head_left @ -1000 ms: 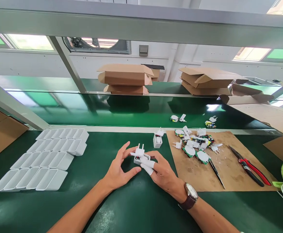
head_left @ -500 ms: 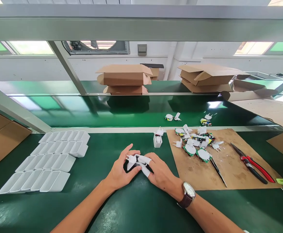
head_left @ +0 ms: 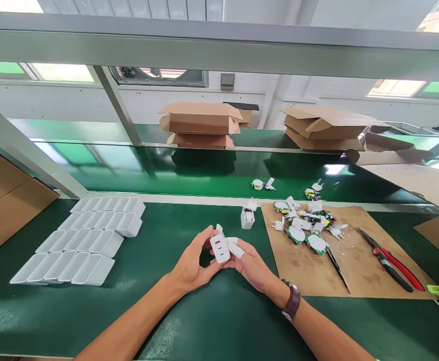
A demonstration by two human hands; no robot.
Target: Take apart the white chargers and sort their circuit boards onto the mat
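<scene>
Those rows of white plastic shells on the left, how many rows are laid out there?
4. The rows of shells lie on the green table left of the hands: the farthest row, the next, the third, and the nearest. None seem hidden.

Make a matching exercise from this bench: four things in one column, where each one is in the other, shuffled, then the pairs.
Things:
1. white charger
2. red-handled pliers
3. empty white shells
4. folded cartons

Places:
A. in rows on the green mat, far left
B. stacked beyond the belt
C. held between the left hand and right hand
D. on the brown board, right side

Pairs: 1-C, 2-D, 3-A, 4-B
</scene>
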